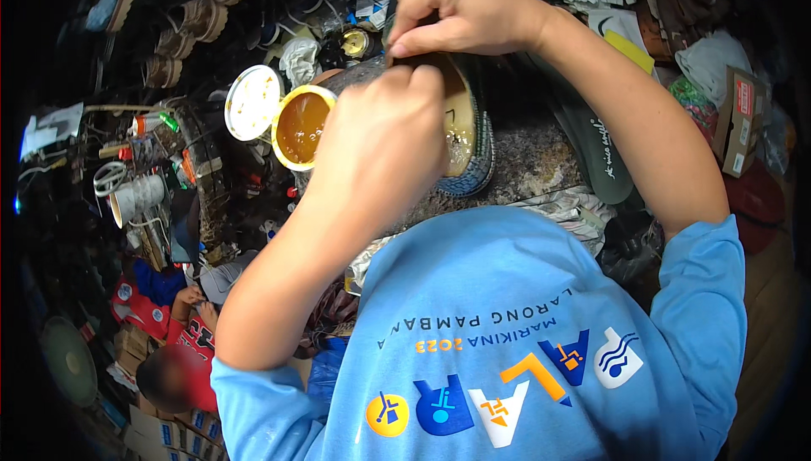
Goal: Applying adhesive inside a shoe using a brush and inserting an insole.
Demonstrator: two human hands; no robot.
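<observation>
Before me on a dark, rough work surface lies a shoe point(460, 148), seen from above, with a pale, glossy wet patch inside and a patterned blue-grey rim. My left hand point(389, 136) is closed in a fist over the shoe's left side; its fingertips are hidden. Beyond it, my right hand point(465, 9) has thumb and fingers pinched at the shoe's dark far edge. What exactly sits in the pinch is too small to tell. Left of my left hand stands an uncovered tub of amber glue point(302, 129), with its smeared white lid point(254, 103) beside it.
A dark insole point(604, 152) lies to the right. Behind the tub are crumpled white plastic point(299, 61) and a small yellow-rimmed tin point(356, 43). Shoes point(203, 20) line the far left. A cardboard box point(738, 121) stands at right. Another person in red point(193, 360) sits lower left.
</observation>
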